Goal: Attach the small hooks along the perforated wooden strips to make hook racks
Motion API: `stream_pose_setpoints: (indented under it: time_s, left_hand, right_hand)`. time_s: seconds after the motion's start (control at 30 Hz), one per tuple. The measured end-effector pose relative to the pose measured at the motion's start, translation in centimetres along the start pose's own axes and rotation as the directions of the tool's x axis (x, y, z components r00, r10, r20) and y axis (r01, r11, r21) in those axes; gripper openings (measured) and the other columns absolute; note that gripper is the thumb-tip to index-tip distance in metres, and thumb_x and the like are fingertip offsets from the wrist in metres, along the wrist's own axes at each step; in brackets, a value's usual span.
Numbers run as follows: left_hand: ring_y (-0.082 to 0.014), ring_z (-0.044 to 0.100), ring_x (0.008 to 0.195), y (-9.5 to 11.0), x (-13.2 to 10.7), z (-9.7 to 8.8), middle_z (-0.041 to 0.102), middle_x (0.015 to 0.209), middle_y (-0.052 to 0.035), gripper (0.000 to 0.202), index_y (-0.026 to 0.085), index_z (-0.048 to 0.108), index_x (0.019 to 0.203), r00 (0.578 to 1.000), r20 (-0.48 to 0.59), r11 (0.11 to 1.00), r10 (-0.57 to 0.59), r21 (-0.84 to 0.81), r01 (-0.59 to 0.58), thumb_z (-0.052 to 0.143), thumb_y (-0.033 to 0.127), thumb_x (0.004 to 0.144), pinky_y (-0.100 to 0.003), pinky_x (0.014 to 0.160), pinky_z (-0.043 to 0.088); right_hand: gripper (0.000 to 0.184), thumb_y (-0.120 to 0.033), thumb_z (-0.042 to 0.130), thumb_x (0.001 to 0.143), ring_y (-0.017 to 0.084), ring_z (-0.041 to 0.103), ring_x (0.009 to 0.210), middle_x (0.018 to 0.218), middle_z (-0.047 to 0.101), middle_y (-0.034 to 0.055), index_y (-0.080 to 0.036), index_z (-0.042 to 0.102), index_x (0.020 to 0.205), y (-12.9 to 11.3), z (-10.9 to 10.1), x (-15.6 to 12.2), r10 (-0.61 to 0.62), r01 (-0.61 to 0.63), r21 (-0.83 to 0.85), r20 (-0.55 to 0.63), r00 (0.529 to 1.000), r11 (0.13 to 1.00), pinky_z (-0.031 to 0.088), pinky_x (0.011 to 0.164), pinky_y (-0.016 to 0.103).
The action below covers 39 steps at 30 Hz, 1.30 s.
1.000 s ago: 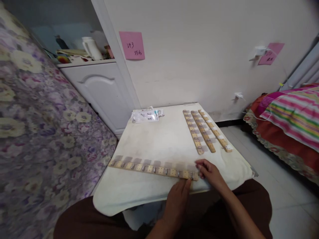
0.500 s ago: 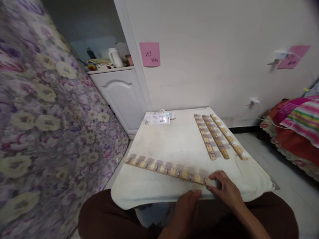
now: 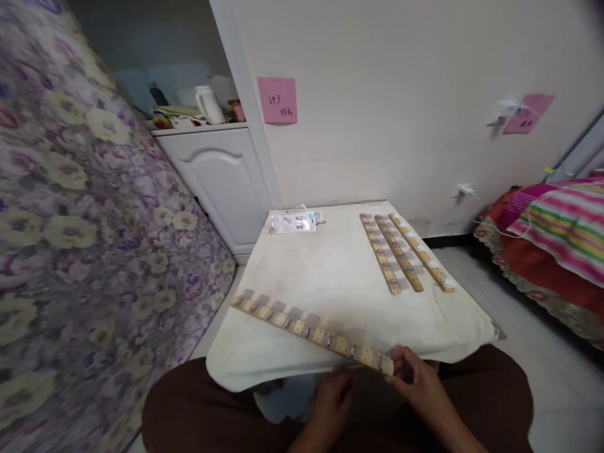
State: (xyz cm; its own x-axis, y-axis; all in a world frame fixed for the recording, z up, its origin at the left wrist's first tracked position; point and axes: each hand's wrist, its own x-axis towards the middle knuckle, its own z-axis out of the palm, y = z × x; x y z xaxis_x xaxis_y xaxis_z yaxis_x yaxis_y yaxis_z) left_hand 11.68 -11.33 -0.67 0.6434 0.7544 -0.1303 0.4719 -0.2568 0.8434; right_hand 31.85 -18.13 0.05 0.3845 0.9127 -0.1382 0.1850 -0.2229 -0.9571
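Observation:
My right hand [image 3: 419,380] pinches the near right end of a long wooden strip [image 3: 309,333] between thumb and fingers. The strip lies slantwise, and its held end juts past the front edge of the cloth-covered table [image 3: 302,267]. Small metal pieces and pale square tabs sit in a row along it; their exact kind is too small to tell. My left hand [image 3: 328,406] is below the table edge, over my lap, its slightly blurred fingers loosely curved and apart. It touches nothing that I can see.
Three similar wooden strips [image 3: 399,251] lie side by side at the table's right. Clear flat packages [image 3: 291,222] rest at the back left. A floral curtain [image 3: 94,220] hangs on the left, and a bed with a striped cover [image 3: 561,214] stands on the right.
The right end of the strip has come toward me, past the table edge, in my right hand. My left hand has moved left and away from the edge. The view has shifted slightly.

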Motion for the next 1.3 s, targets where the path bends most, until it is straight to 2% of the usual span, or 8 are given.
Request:
stream_pose_setpoints:
  time_s: [0.1,0.2,0.3,0.43,0.77,1.0,1.2,1.3]
  left_hand:
    - [-0.0180,0.061,0.094,-0.2,0.2,-0.1,0.069,0.100,-0.0045,0.032,0.018,0.065,0.100,1.000,0.008,1.000,-0.019,-0.018,0.019,0.045,0.014,0.075,-0.029,0.085,0.046]
    - [-0.0184,0.062,0.091,-0.3,0.2,-0.1,0.070,0.098,-0.0050,0.032,0.018,0.065,0.100,1.000,0.027,1.000,-0.016,-0.015,0.017,0.045,0.016,0.076,-0.029,0.084,0.046]
    - [-0.0187,0.062,0.092,-0.5,0.2,0.1,0.070,0.098,-0.0051,0.032,0.018,0.065,0.101,0.999,0.051,1.000,-0.014,-0.022,0.016,0.045,0.016,0.076,-0.029,0.083,0.046]
    - [-0.0184,0.062,0.095,-0.9,0.2,0.4,0.069,0.102,-0.0049,0.037,0.018,0.065,0.104,0.997,0.068,0.999,-0.028,-0.016,0.029,0.044,0.013,0.074,-0.029,0.086,0.045]
    - [-0.0186,0.062,0.097,-1.0,0.0,0.7,0.070,0.103,-0.0048,0.040,0.017,0.065,0.103,0.993,0.097,0.998,-0.064,0.014,0.062,0.044,0.009,0.070,-0.029,0.085,0.045]
    - [-0.0185,0.063,0.088,-0.7,-0.1,0.8,0.071,0.095,-0.0043,0.036,0.016,0.067,0.095,0.987,0.120,0.994,-0.106,0.036,0.102,0.043,0.009,0.069,-0.027,0.077,0.046]
    - [-0.0184,0.062,0.092,-0.5,-0.4,0.5,0.070,0.103,-0.0042,0.038,0.018,0.066,0.102,0.980,0.142,0.991,-0.137,0.026,0.135,0.043,0.011,0.072,-0.028,0.081,0.046]
    - [-0.0186,0.060,0.096,-1.0,-0.5,0.3,0.068,0.106,-0.0042,0.037,0.018,0.065,0.104,0.976,0.151,0.988,-0.155,0.028,0.153,0.045,0.012,0.074,-0.029,0.085,0.045]
  right_hand:
    - [0.027,-0.027,0.071,0.056,0.017,0.059,0.064,0.068,0.063,-0.0010,-0.022,0.052,0.074,0.5,0.6,-0.5,0.068,-0.088,0.261,0.082,0.994,0.961,0.044,0.061,0.028]
    - [0.040,-0.031,0.079,0.050,0.018,0.064,0.067,0.073,0.066,0.0003,-0.021,0.056,0.081,0.4,0.2,-0.9,0.179,-0.256,0.456,0.206,0.962,0.852,0.048,0.063,0.029]
    - [0.043,-0.033,0.080,0.057,0.019,0.067,0.078,0.085,0.068,0.0023,-0.020,0.060,0.092,-0.2,-0.6,-1.4,0.280,-0.396,0.585,0.283,0.917,0.707,0.051,0.070,0.030]
    - [0.033,-0.033,0.077,0.066,0.017,0.068,0.079,0.086,0.068,0.0027,-0.019,0.063,0.091,-0.3,-0.9,-1.6,0.297,-0.461,0.666,0.353,0.887,0.587,0.053,0.073,0.028]
    - [0.037,-0.039,0.078,0.066,0.024,0.068,0.094,0.099,0.069,0.0077,-0.019,0.066,0.095,1.1,-0.8,-0.6,0.280,-0.506,0.602,0.433,0.857,0.618,0.053,0.081,0.033]
    - [0.032,-0.033,0.078,0.066,0.021,0.068,0.089,0.099,0.070,0.0065,-0.022,0.069,0.095,1.7,-0.5,-0.1,0.251,-0.508,0.578,0.468,0.847,0.639,0.053,0.077,0.030]
    - [0.035,-0.037,0.080,0.062,0.020,0.068,0.087,0.094,0.071,0.0052,-0.024,0.072,0.094,1.5,0.2,-0.2,0.188,-0.474,0.586,0.482,0.856,0.657,0.051,0.083,0.032]
    - [0.037,-0.037,0.080,0.061,0.020,0.068,0.086,0.093,0.072,0.0057,-0.023,0.072,0.094,1.6,0.3,-0.5,0.198,-0.470,0.592,0.466,0.862,0.654,0.051,0.082,0.031]
